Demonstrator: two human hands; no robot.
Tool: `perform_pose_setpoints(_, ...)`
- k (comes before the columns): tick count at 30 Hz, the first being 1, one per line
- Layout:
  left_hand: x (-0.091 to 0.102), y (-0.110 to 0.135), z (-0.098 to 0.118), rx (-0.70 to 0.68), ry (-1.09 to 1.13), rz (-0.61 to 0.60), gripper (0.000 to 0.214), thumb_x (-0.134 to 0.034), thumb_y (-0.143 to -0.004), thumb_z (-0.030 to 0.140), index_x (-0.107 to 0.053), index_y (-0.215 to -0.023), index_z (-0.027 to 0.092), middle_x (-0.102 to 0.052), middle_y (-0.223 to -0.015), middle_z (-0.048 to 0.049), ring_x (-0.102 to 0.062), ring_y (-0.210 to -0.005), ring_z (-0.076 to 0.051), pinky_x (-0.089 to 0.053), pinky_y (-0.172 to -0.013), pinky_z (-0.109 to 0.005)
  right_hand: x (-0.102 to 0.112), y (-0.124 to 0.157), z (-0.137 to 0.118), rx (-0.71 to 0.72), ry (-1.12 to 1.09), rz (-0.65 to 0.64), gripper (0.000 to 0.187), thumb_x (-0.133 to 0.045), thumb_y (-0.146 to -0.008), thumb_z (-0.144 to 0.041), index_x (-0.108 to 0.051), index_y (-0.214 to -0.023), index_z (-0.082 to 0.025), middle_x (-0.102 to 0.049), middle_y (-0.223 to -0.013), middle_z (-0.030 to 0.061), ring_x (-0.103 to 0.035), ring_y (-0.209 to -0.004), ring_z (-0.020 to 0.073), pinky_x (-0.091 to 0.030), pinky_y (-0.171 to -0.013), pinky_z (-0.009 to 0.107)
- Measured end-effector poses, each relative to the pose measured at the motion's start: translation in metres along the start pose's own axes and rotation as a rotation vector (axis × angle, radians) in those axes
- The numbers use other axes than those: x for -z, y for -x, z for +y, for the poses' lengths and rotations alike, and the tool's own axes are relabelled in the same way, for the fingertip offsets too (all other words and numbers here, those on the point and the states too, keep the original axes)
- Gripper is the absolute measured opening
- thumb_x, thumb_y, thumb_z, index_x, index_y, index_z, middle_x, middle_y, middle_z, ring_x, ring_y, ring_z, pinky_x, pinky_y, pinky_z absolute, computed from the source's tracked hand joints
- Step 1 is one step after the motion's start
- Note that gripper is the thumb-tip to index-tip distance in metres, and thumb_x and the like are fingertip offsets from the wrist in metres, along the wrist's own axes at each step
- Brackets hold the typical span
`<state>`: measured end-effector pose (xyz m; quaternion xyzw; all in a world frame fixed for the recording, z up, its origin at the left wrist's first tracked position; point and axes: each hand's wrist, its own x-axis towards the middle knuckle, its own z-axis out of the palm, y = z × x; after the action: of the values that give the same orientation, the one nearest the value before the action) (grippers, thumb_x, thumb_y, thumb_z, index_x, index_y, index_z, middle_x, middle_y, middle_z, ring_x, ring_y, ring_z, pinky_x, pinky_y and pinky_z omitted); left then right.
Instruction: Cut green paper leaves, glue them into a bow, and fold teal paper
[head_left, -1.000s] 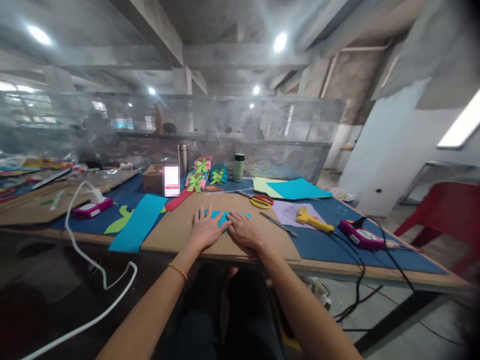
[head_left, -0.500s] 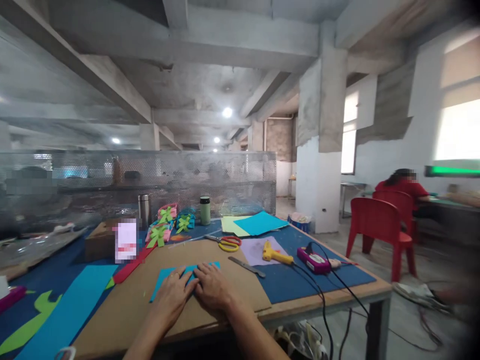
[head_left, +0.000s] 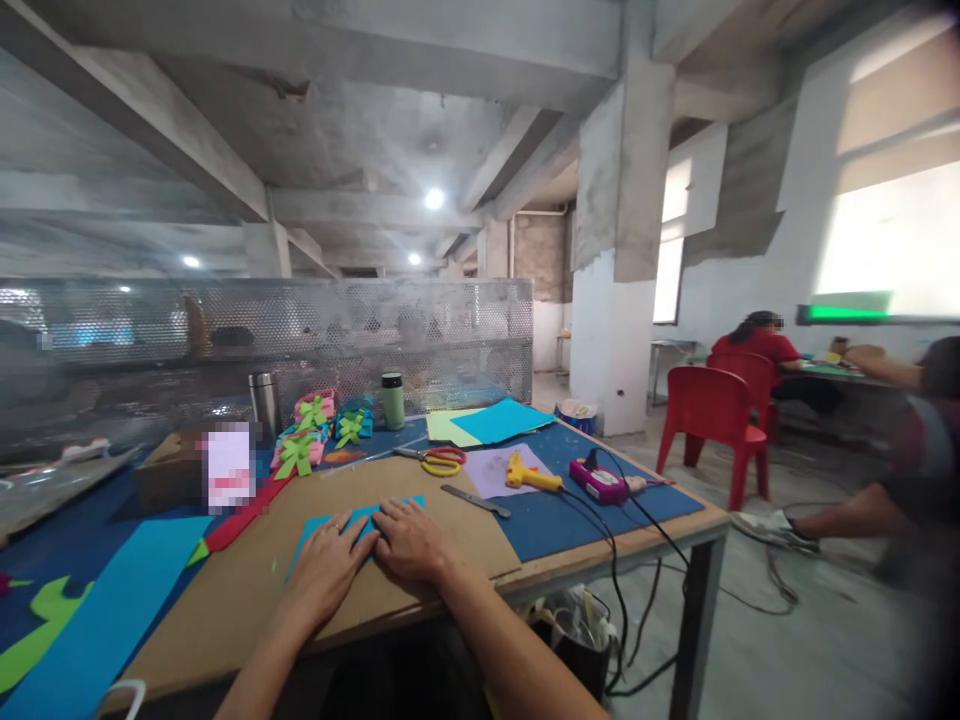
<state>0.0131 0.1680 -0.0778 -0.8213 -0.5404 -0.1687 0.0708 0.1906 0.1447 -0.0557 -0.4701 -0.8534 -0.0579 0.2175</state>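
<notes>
A small blue sheet (head_left: 311, 526) lies on a brown cardboard panel (head_left: 240, 590), mostly hidden under my hands. My left hand (head_left: 331, 562) rests flat on its left part, fingers stretched out. Beside it, my right hand (head_left: 411, 540) presses on the right part with its fingers extended and slightly bent. The two hands nearly meet at the thumbs. Just right of my right hand is a grey flat blade-like tool (head_left: 476, 501). Scissors (head_left: 444, 462) with red and yellow handles lie beyond it.
A yellow glue gun (head_left: 531, 474) sits on a purple sheet, near a purple box (head_left: 598, 482) with black cables hanging off the table. Left are a long blue strip (head_left: 124, 600) and a cardboard box (head_left: 169, 470). Green-bowed items, two flasks and coloured sheets stand behind. People sit at right.
My view has turned somewhat to the right, so the table appears shifted left and more of a person at right shows. Both hands stay flat on the blue sheet.
</notes>
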Motion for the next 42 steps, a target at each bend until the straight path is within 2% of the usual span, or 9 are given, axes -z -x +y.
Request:
perform_pose_setpoints(6, 0.001, -0.001, 0.0, 0.01, -0.023, -0.029, 0.056, -0.032, -0.099, 0.05, -0.056, -0.14, 0.021, -0.048, -0.15, -0.0135, -0.045, -0.138, -0.029, -0.033, -0.114, -0.042, 0.0, -0.001, 0.001, 0.003, 0.013, -0.014, 0.033, -0.047, -0.096, -0.031, -0.062, -0.121, -0.016, -0.061, -0.135, 0.0143, -0.053, -0.128, 0.0276, -0.039, -0.107, 0.046)
perform_pose_setpoints(9, 0.004, 0.001, 0.004, 0.028, -0.053, -0.037, 0.057, -0.032, -0.098, 0.053, -0.052, -0.144, 0.026, -0.041, -0.155, -0.0105, -0.035, -0.143, -0.034, -0.03, -0.114, -0.05, -0.001, -0.002, 0.002, 0.001, 0.009, -0.014, 0.035, -0.047, -0.096, -0.031, -0.061, -0.125, -0.015, -0.058, -0.139, 0.0155, -0.051, -0.131, 0.028, -0.038, -0.108, 0.047)
perform_pose_setpoints(12, 0.008, 0.003, 0.008, 0.05, -0.052, -0.082, 0.057, -0.029, -0.099, 0.054, -0.047, -0.147, 0.029, -0.041, -0.155, -0.0084, -0.032, -0.145, -0.036, -0.026, -0.115, -0.055, 0.0, -0.002, 0.002, 0.0, 0.004, -0.02, 0.035, -0.047, -0.096, -0.03, -0.061, -0.126, -0.016, -0.058, -0.139, 0.0148, -0.051, -0.13, 0.0273, -0.038, -0.108, 0.046)
perform_pose_setpoints(17, 0.01, 0.003, 0.008, 0.051, -0.06, -0.122, 0.06, -0.026, -0.099, 0.055, -0.044, -0.149, 0.027, -0.041, -0.156, -0.0084, -0.033, -0.145, -0.034, -0.024, -0.116, -0.053, 0.002, -0.002, 0.001, -0.001, 0.01, -0.026, 0.035, -0.046, -0.097, -0.029, -0.06, -0.126, -0.018, -0.06, -0.137, 0.013, -0.052, -0.129, 0.0258, -0.039, -0.108, 0.045)
perform_pose_setpoints(22, 0.006, 0.001, 0.007, 0.065, -0.055, -0.113, 0.062, -0.023, -0.099, 0.056, -0.043, -0.149, 0.026, -0.041, -0.156, -0.0078, -0.033, -0.145, -0.033, -0.024, -0.117, -0.053, 0.003, -0.002, 0.0, -0.007, 0.02, -0.045, 0.037, -0.046, -0.097, -0.028, -0.06, -0.129, -0.017, -0.057, -0.142, 0.0136, -0.05, -0.133, 0.0254, -0.037, -0.111, 0.044)
perform_pose_setpoints(28, 0.013, 0.002, 0.01, 0.063, -0.067, -0.102, 0.066, -0.015, -0.1, 0.054, -0.043, -0.149, 0.021, -0.043, -0.154, -0.0082, -0.036, -0.143, -0.032, -0.028, -0.116, -0.052, 0.003, -0.002, 0.0, -0.03, 0.022, -0.066, 0.043, -0.044, -0.097, -0.031, -0.056, -0.136, -0.016, -0.052, -0.148, 0.0136, -0.046, -0.137, 0.0264, -0.034, -0.113, 0.046)
perform_pose_setpoints(32, 0.017, 0.004, 0.013, 0.069, -0.047, -0.095, 0.066, -0.015, -0.1, 0.056, -0.044, -0.149, 0.023, -0.043, -0.155, -0.0077, -0.036, -0.143, -0.032, -0.026, -0.116, -0.053, 0.0, -0.005, 0.003, -0.031, 0.016, -0.087, 0.045, -0.042, -0.098, -0.03, -0.056, -0.137, -0.014, -0.05, -0.149, 0.0148, -0.043, -0.14, 0.0265, -0.032, -0.115, 0.046)
perform_pose_setpoints(37, 0.025, 0.006, 0.017, 0.119, -0.017, -0.119, 0.069, -0.017, -0.097, 0.062, -0.04, -0.151, 0.025, -0.033, -0.16, -0.0098, -0.026, -0.147, -0.037, -0.018, -0.117, -0.058, -0.001, -0.008, 0.005, -0.032, 0.008, -0.132, 0.048, -0.04, -0.098, -0.029, -0.052, -0.142, -0.012, -0.046, -0.152, 0.0165, -0.039, -0.142, 0.0286, -0.03, -0.116, 0.049)
perform_pose_setpoints(42, 0.04, 0.001, 0.009, 0.093, -0.002, -0.176, 0.067, -0.019, -0.096, 0.065, -0.044, -0.148, 0.03, -0.039, -0.157, -0.0073, -0.035, -0.144, -0.035, -0.023, -0.115, -0.058, 0.002, -0.01, 0.005, -0.037, 0.008, -0.155, 0.049, -0.04, -0.099, -0.031, -0.05, -0.143, -0.012, -0.045, -0.152, 0.0178, -0.038, -0.143, 0.0293, -0.027, -0.117, 0.051)
